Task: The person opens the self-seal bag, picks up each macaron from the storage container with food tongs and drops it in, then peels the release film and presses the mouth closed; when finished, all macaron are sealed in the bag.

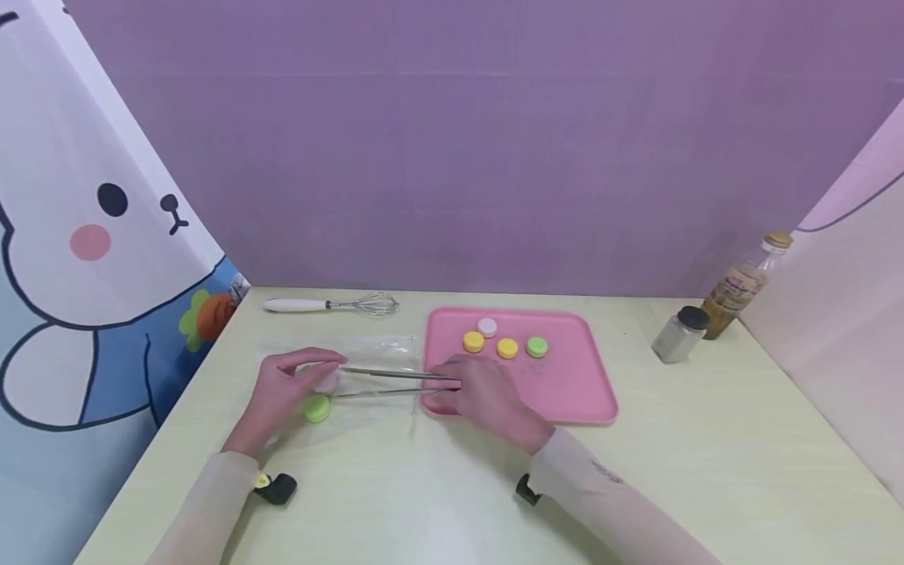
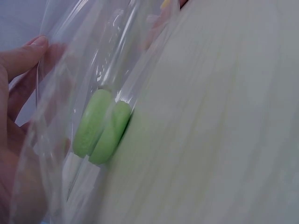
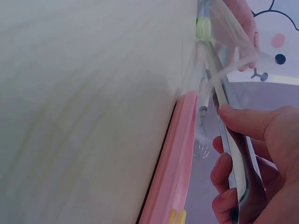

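Observation:
My left hand [image 1: 278, 396] pinches the upper edge of a clear plastic bag [image 1: 384, 349] and lifts it; in the left wrist view its thumb lies against the film. Inside the bag is a green macaron [image 1: 317, 408], standing on edge in the left wrist view. A pale pink macaron [image 1: 327, 383] lies beside it, partly hidden by my left fingers. With curled fingers and thumb, my right hand [image 1: 490, 396] holds metal tongs [image 3: 240, 163] over the tray's left edge. The tongs' arms reach left into the bag, their tips close to the two macarons.
A pink tray [image 1: 575, 392] to the right bears several yellow, green and pale macarons. A whisk [image 1: 300, 305] with a white handle lies behind the bag. At the far right stand a black-lidded jar [image 1: 678, 339] and a corked bottle [image 1: 738, 290].

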The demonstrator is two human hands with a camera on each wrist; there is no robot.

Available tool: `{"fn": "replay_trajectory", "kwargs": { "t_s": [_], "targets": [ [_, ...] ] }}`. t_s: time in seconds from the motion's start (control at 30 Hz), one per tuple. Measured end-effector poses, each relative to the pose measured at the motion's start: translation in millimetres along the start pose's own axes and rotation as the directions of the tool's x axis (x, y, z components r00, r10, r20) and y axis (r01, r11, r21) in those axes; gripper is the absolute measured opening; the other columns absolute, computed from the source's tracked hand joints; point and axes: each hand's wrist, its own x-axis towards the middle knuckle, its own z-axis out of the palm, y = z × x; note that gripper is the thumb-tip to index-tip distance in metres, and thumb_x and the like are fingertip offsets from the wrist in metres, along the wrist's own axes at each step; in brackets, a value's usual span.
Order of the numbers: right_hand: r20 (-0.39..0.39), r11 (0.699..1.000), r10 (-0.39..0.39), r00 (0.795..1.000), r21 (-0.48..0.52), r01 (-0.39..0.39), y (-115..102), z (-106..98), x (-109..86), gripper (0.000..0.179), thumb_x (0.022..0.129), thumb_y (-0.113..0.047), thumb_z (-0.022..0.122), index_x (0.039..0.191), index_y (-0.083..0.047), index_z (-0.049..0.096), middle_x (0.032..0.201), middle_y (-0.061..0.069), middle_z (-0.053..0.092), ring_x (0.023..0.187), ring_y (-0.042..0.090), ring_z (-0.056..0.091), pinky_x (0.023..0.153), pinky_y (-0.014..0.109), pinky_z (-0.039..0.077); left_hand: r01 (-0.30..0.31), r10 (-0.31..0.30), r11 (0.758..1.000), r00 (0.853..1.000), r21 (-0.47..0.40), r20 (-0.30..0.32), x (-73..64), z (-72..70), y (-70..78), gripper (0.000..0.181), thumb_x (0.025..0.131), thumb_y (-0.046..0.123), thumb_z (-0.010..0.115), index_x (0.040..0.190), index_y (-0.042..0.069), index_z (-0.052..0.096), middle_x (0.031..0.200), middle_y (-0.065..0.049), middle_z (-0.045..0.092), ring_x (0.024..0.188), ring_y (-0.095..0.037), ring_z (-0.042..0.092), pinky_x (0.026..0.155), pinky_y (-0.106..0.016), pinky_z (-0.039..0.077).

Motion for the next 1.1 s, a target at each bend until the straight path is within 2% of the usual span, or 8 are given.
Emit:
{"fn": "replay_trajectory", "kwargs": {
  "t_s": [0.13,0.23,0.43,0.57,0.77,0.97,1.1],
  "targets": [
    [-0.014,0.999,0.015,1.0,0.029,-0.015,4,-8,-12.0,0.036,0.089,-0.032,0.08,0.123,-0.023,0.075,0.114,-0.009,0.073,0.098,0.012,0.069,0.074,0.026,0.052,0.006,-0.006,1.0,1.0,-0.002,-0.003,0.1,0.5,-0.5,0.024,0.095,0.024,0.074,0.111,0.006,0.078,0.113,-0.005,0.075,0.116,-0.012,0.063,0.106,-0.025,0.039],
    [-0.041,1.0,0.019,0.999,0.013,-0.019,9,-15,-22.6,0.037,0.087,-0.029,0.082,0.122,-0.02,0.075,0.113,-0.008,0.074,0.092,0.011,0.067,0.07,0.025,0.051,0.01,-0.01,1.0,1.0,0.007,-0.002,0.3,0.5,-0.5,0.025,0.095,0.025,0.074,0.111,0.006,0.078,0.113,-0.005,0.075,0.116,-0.012,0.063,0.106,-0.026,0.04],
    [-0.103,0.999,0.012,0.995,-0.032,-0.016,21,-27,-40.2,0.038,0.083,-0.03,0.085,0.119,-0.019,0.077,0.109,-0.01,0.074,0.07,0.002,0.057,0.059,0.023,0.048,0.026,-0.026,0.999,1.0,0.026,-0.007,-0.6,-0.4,0.3,0.025,0.095,0.027,0.074,0.112,0.008,0.078,0.114,-0.003,0.075,0.117,-0.01,0.062,0.108,-0.029,0.037],
    [-0.14,0.999,-0.008,0.99,-0.042,0.002,31,-36,-52.0,0.04,0.08,-0.032,0.087,0.116,-0.019,0.078,0.102,-0.009,0.075,0.065,0.002,0.051,0.057,0.023,0.045,0.038,-0.038,0.999,0.999,0.038,-0.005,-0.7,-0.7,0.4,0.027,0.096,0.028,0.073,0.114,0.008,0.077,0.115,-0.002,0.074,0.118,-0.01,0.061,0.109,-0.033,0.037],
    [-0.179,0.999,0.029,0.983,-0.014,-0.032,45,-49,-70.3,0.037,0.078,-0.031,0.089,0.113,-0.021,0.079,0.099,-0.007,0.075,0.061,0.004,0.049,0.056,0.022,0.042,0.049,-0.049,0.998,0.999,0.043,0.001,-2.1,0.0,-0.3,0.028,0.096,0.03,0.073,0.114,0.009,0.077,0.116,-0.001,0.074,0.119,-0.009,0.06,0.109,-0.036,0.036],
    [-0.218,0.998,0.057,0.974,-0.027,-0.065,54,-67,-85.4,0.038,0.077,-0.03,0.09,0.113,-0.022,0.08,0.104,-0.009,0.074,0.07,0.007,0.055,0.06,0.024,0.044,0.038,-0.037,0.998,0.999,0.05,-0.003,-1.1,-0.6,-2.4,0.026,0.096,0.029,0.073,0.113,0.01,0.078,0.115,-0.001,0.074,0.118,-0.009,0.061,0.108,-0.032,0.037],
    [-0.232,0.993,0.093,0.968,-0.047,-0.106,59,-78,-96.0,0.039,0.077,-0.029,0.09,0.114,-0.023,0.079,0.104,-0.011,0.074,0.071,0.006,0.055,0.062,0.025,0.045,0.035,-0.035,0.998,0.999,0.052,0.0,-0.6,-0.7,-1.6,0.027,0.096,0.029,0.073,0.113,0.009,0.078,0.115,-0.002,0.074,0.118,-0.009,0.061,0.108,-0.037,0.037]
  ]
}}
